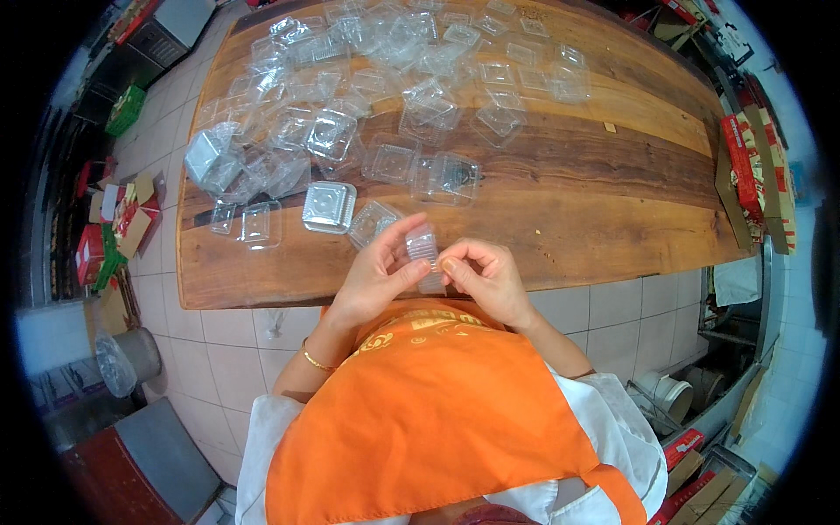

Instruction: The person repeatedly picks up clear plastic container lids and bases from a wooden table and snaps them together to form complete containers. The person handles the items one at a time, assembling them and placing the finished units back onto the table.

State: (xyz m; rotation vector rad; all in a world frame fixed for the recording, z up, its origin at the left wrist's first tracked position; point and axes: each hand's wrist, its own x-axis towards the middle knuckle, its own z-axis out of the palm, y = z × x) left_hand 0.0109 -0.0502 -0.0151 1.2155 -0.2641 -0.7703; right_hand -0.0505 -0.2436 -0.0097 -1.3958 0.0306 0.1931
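Both your hands meet just off the near edge of the table (pixel 560 236), holding a small stack of clear plastic trays (pixel 425 256) between them. Your left hand (pixel 378 276) pinches the stack from its side, thumb and fingers pressed against the ribbed walls; your right hand (pixel 490 278) has its fingertips curled in on the lower end, as if picking at one tray's rim.

To separate a tray cleanly, it seems best to keep the left-hand pinch firm but light, since the thin plastic will likely buckle if squeezed, and to let a right fingertip catch a single rim rather than two. Nested trays of this kind probably cling, so a slight peel from one corner should work better than a straight pull.

The stack is glossy, transparent and square-shaped with rounded corners and stepped walls. A thicker nested stack (pixel 329 207) lies on the table near its near edge, just beyond your left hand. Loose single trays (pixel 446 178) are scattered across the middle and far left of the dark, grained wooden table, which looks smooth and varnished. The right end of the table carries none.
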